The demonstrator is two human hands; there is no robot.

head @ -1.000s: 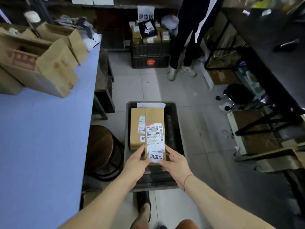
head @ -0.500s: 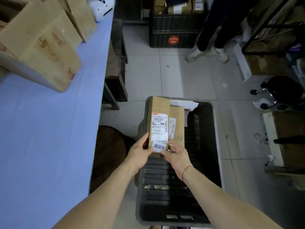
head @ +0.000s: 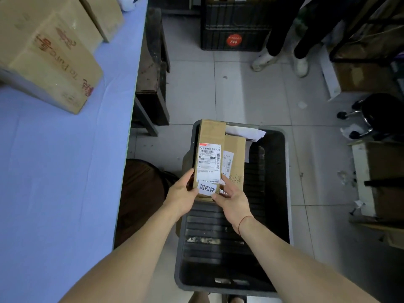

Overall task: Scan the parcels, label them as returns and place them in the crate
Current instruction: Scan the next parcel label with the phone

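Observation:
A narrow brown parcel (head: 211,136) with a shipping label and a white return sticker (head: 207,189) is held over the far left part of the dark crate (head: 282,193) on the floor. My left hand (head: 182,195) grips its near left corner and my right hand (head: 231,199) its near right corner. A second brown parcel (head: 235,160) lies in the crate just to its right, with a white paper (head: 244,132) behind it. The crate's near half shows its ribbed bottom.
A blue table (head: 61,182) runs along the left, with cardboard boxes (head: 50,60) at its far end. A dark stool (head: 142,182) stands beside the crate. Another black crate (head: 234,29) and a person's legs (head: 282,40) are ahead. Shelving, boxes and a wheeled stool (head: 380,114) fill the right.
The view has tilted down and closer to the crate. The held parcel has shifted from the right of the lying parcel to its left side, over the crate's far left corner.

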